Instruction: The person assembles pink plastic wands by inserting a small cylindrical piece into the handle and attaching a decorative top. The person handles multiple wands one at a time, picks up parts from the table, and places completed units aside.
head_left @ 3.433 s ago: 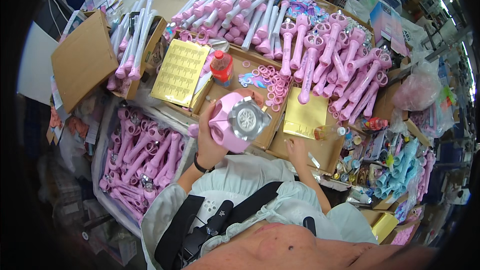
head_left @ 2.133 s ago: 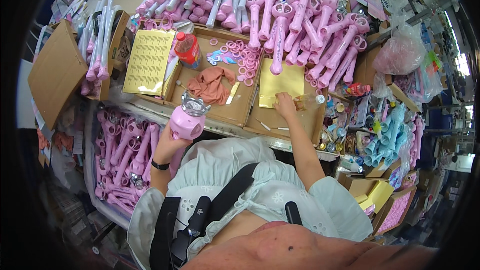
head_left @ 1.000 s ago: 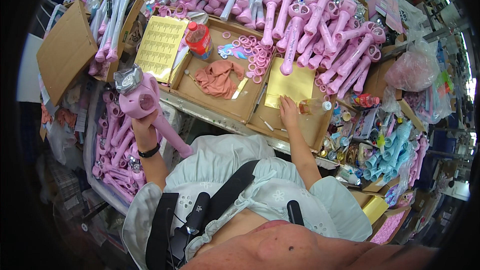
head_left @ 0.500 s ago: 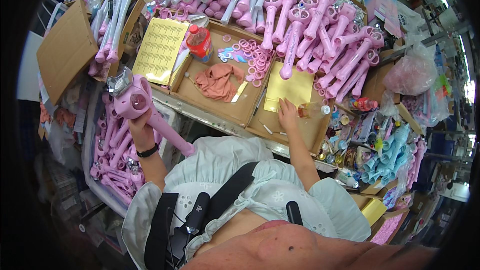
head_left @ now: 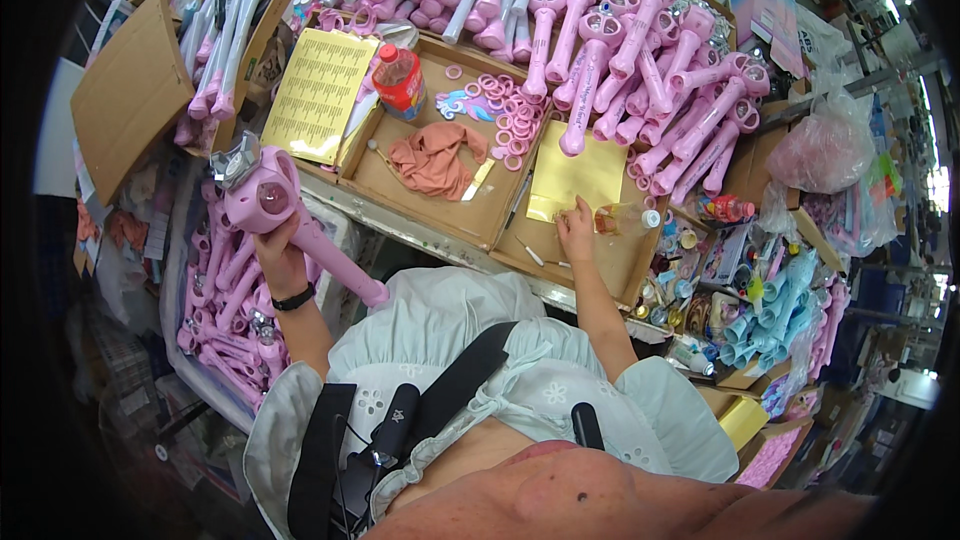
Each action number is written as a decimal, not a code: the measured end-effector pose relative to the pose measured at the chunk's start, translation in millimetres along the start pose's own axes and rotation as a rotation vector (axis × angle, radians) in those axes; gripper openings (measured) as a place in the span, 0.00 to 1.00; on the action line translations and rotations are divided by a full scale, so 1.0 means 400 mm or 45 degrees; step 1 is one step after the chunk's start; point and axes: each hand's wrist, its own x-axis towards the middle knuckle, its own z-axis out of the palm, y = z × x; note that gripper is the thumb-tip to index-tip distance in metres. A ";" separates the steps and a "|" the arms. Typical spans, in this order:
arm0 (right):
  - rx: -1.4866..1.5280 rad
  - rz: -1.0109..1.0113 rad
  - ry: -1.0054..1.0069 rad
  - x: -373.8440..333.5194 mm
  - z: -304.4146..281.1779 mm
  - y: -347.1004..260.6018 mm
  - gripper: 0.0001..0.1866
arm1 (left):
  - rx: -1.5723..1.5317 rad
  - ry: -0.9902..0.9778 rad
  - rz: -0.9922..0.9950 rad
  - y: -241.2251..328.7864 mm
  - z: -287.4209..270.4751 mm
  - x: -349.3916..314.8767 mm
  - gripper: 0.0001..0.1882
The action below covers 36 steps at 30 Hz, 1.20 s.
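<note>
Wand of pink plastic (head_left: pixel 322 250), topped by a silvery crown (head_left: pixel 236 162), slants in the left grip (head_left: pixel 282 252), its foot pointing back toward the lap. Fingers are curled around it just below the bulbous head, and a black band (head_left: pixel 293 300) circles that wrist. From where I stand, the head shows over a plastic-lined bin (head_left: pixel 178 270) full of similar pink pieces (head_left: pixel 235 285), though I can't tell how high above them it is held.

Over at the bench (head_left: pixel 420 237), the right grip (head_left: pixel 575 230) is half curled at the lower edge of a yellow sheet (head_left: pixel 572 175); I can't tell if it pinches anything. Just right of it a clear bottle (head_left: pixel 622 220) lies on its side in the cardboard tray (head_left: pixel 470 228). The tray's left compartment carries a crumpled orange cloth (head_left: pixel 435 162), a red-capped bottle (head_left: pixel 400 85) and a scatter of pink rings (head_left: pixel 513 120). Behind the sheet, more crowned wands (head_left: pixel 650 80) are heaped.
</note>
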 end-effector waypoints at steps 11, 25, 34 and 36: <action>0.262 0.074 -0.220 -0.024 -0.063 -0.011 0.08 | -0.003 -0.016 0.042 -0.012 0.019 0.007 0.26; -0.085 -0.077 0.185 -0.004 -0.181 -0.183 0.14 | -0.870 -0.097 0.212 0.041 0.070 0.071 0.27; 1.524 -0.031 -0.261 0.098 -0.191 -0.612 0.36 | -0.933 -0.082 0.004 0.045 0.188 0.047 0.24; 1.566 0.049 -0.287 0.110 -0.204 -0.661 0.36 | -0.987 -0.089 0.109 0.037 0.211 0.026 0.27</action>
